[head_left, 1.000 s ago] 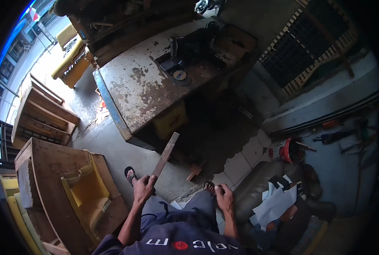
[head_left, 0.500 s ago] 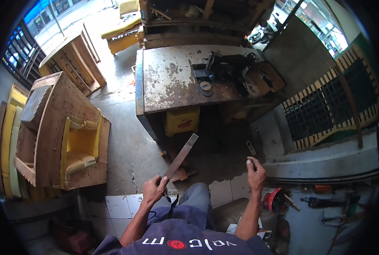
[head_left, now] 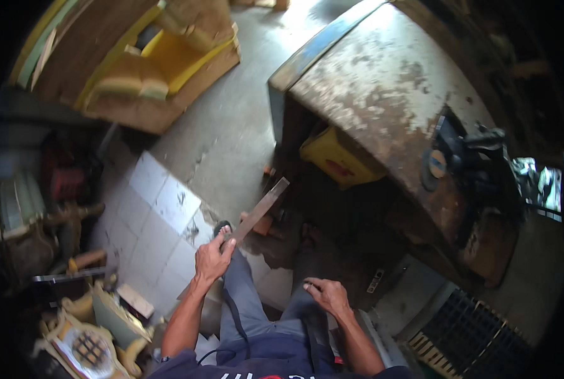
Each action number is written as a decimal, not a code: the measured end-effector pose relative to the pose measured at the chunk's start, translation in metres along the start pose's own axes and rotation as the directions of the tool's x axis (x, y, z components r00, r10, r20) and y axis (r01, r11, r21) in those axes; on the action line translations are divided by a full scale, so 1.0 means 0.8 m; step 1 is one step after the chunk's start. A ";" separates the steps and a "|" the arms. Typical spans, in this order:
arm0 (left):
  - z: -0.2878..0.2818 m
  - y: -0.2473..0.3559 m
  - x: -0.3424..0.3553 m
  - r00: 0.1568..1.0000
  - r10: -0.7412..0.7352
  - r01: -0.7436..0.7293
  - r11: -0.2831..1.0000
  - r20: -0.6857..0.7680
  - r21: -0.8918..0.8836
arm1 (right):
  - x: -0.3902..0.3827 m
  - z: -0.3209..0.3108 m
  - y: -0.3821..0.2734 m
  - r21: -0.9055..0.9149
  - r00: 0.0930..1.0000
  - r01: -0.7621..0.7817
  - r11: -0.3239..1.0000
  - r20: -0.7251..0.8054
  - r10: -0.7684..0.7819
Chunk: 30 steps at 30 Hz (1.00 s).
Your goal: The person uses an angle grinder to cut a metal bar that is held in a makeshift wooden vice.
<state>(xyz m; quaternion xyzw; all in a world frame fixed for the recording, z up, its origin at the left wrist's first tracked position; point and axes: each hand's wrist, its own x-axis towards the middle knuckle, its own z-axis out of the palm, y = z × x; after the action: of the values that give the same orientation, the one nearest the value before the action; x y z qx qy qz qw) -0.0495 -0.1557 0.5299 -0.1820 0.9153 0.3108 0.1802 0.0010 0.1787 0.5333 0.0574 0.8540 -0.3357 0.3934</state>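
My left hand [head_left: 212, 258] is closed around the lower end of a long flat brown strip [head_left: 254, 218] with a paler tip. The strip slants up and to the right, over the floor in front of my legs; whether it is wood or metal I cannot tell. Over my right thigh, my right hand [head_left: 330, 296] has its thumb and fingers drawn together. Something small and dark shows at those fingertips, too small to name. Beyond the strip's tip, a yellow plastic stool [head_left: 339, 156] stands under the worn table [head_left: 364, 82].
A black sewing machine [head_left: 478, 161] sits on the table at right. An unfinished wooden armchair frame [head_left: 196, 85] with yellow lining stands at upper left. Carved chair parts [head_left: 92, 344] crowd the lower left. At lower right leans a dark webbed frame [head_left: 468, 328]. White tiles [head_left: 168, 202] edge the concrete floor.
My view has swung left and down, so the table now lies to the right. The strip stays in my left hand. My right hand has come in closer to my thigh.
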 end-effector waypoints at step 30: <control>0.457 -0.319 0.123 0.996 -0.065 0.041 0.939 -0.059 -0.342 | 0.546 0.269 0.285 -0.181 0.701 0.711 0.679 0.255 -0.666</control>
<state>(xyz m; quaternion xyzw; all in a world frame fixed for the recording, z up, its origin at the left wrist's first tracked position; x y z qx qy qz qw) 0.0578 -0.1345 0.0866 -0.2458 0.8482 0.4530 0.1225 -0.0792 0.1480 0.0027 -0.3510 0.8127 -0.3451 0.3118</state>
